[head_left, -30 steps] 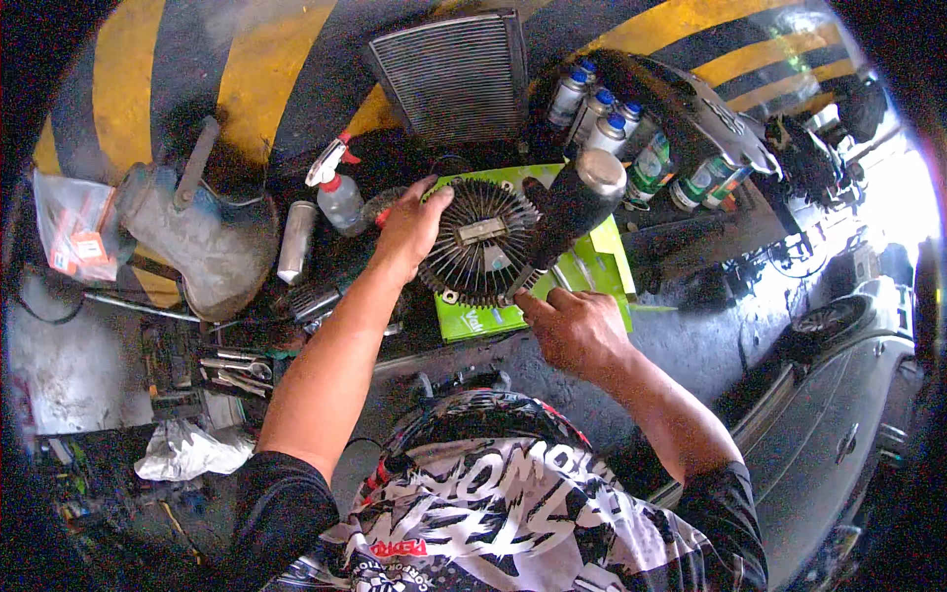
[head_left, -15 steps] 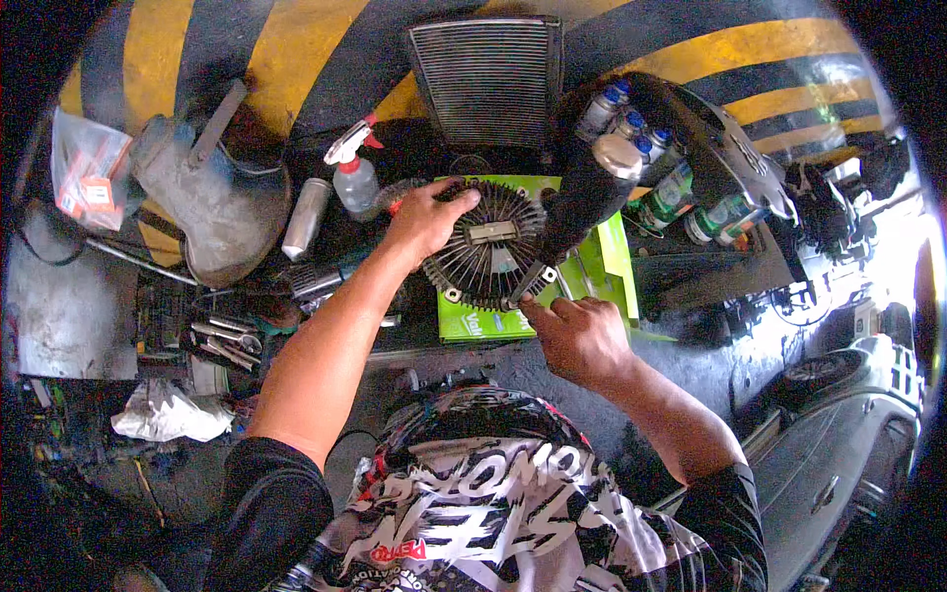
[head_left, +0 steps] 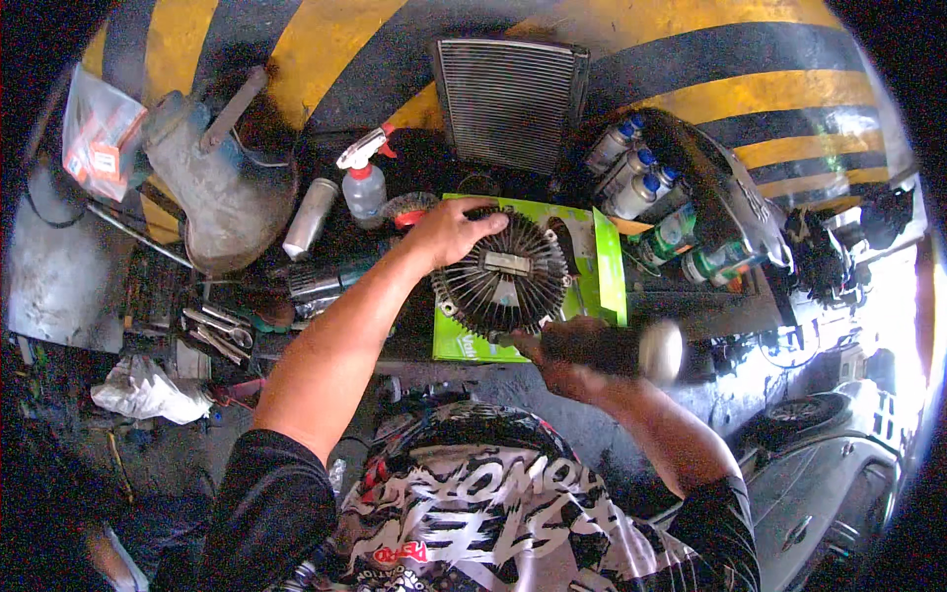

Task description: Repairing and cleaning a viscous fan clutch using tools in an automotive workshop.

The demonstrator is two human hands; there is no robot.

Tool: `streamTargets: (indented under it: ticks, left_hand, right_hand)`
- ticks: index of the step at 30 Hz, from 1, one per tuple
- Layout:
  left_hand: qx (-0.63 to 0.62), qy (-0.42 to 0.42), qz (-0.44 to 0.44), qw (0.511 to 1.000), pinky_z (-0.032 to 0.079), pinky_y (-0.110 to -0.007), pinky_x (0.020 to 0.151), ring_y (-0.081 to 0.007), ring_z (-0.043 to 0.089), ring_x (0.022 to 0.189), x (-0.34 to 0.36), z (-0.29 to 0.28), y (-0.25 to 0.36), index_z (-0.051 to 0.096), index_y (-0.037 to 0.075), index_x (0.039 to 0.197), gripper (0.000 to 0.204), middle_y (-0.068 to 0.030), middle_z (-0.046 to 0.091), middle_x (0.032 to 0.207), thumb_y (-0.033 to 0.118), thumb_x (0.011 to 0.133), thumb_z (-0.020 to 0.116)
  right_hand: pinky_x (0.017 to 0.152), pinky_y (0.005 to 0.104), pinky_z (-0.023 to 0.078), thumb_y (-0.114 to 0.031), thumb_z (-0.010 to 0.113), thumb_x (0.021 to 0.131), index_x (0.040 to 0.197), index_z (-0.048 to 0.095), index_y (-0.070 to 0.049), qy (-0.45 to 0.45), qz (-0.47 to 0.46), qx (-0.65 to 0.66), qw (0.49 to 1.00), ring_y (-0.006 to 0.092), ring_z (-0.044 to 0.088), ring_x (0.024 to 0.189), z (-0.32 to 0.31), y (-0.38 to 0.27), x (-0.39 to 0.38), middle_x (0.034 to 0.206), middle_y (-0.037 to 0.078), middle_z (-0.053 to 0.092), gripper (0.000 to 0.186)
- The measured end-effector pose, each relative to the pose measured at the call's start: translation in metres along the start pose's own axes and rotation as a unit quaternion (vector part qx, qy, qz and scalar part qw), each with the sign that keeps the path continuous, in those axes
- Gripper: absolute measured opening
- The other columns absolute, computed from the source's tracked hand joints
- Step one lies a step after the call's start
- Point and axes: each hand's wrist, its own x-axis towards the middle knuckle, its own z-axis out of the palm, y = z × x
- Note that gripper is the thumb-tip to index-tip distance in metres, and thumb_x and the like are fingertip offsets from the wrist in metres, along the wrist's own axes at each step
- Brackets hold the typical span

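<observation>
A round, dark, finned fan clutch (head_left: pixel 533 281) with a pale bar across its hub is on a bright green box (head_left: pixel 614 281). My left hand (head_left: pixel 459 235) is closed on its upper left edge, thumb over the fins. By the clutch's lower right edge, my right hand (head_left: pixel 572 370) has its fingers closed around a tool with a thick black handle (head_left: pixel 602 350) and a rounded silver end. That handle lies across the hand in this view and hides most of the fingers. The tool's working tip cannot be made out.
Behind the box stands a radiator (head_left: pixel 513 104). A spray bottle (head_left: pixel 365 192), a silver can (head_left: pixel 311 219) and a metal guard (head_left: pixel 222 187) are to the left. Several blue-capped bottles (head_left: pixel 631 173) stand right. Sockets and wrenches (head_left: pixel 219 331) lie nearer left.
The black handle has swung down from above the clutch to lie across my right hand, its silver end now to the right. My left hand keeps its hold; the whole view has shifted slightly.
</observation>
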Motion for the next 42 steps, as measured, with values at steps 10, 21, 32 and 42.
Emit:
streamTargets:
  ticks: [10, 21, 32, 42]
  left_hand:
    - [-0.151, -0.016, 0.217, 0.964, 0.035, -0.041, 0.116, -0.0295, 0.043, 0.143, -0.090, 0.033, 0.086, 0.041, 0.004, 0.154, 0.085, -0.0193, 0.045, 0.154, 0.069, 0.100, 0.043]
    - [0.065, -0.035, 0.268, 0.961, 0.049, -0.045, 0.096, -0.0350, 0.064, 0.106, -0.105, 0.030, 0.083, 0.064, 0.006, 0.127, 0.032, -0.0171, 0.065, 0.114, 0.024, 0.101, 0.058]
    - [0.082, 0.227, 0.099, 0.965, 0.029, -0.049, 0.118, -0.0397, 0.041, 0.138, -0.106, 0.013, 0.012, 0.051, 0.002, 0.143, 0.060, -0.0217, 0.046, 0.146, 0.029, 0.092, 0.068]
    - [-0.142, -0.025, -0.098, 0.985, 0.049, -0.036, 0.101, -0.0204, 0.064, 0.115, -0.052, -0.039, 0.002, 0.054, 0.001, 0.142, 0.057, -0.0110, 0.067, 0.130, 0.027, 0.094, 0.070]
  right_hand:
    - [0.051, 0.0439, 0.053, -0.014, 0.067, 0.079, 0.103, 0.068, -0.014, -0.020, 0.013, 0.040, 0.999, 0.0258, 0.064, 0.059, -0.027, -0.004, 0.017, 0.069, 0.004, 0.058, 0.024]
    - [0.081, 0.0504, 0.055, -0.012, 0.072, 0.086, 0.120, 0.056, -0.005, 0.091, 0.394, 0.249, 0.880, 0.0406, 0.068, 0.093, -0.055, -0.020, -0.016, 0.104, 0.021, 0.068, 0.038]
    - [0.085, 0.0353, 0.054, -0.016, 0.080, 0.082, 0.130, 0.058, 0.000, 0.312, 0.273, 0.309, 0.856, 0.0208, 0.069, 0.096, -0.121, -0.070, 0.088, 0.104, 0.013, 0.072, 0.055]
    - [0.088, 0.0344, 0.054, -0.009, 0.076, 0.083, 0.130, 0.058, 0.002, 0.466, 0.365, 0.277, 0.758, 0.0201, 0.068, 0.095, -0.137, -0.034, 0.065, 0.107, 0.013, 0.073, 0.052]
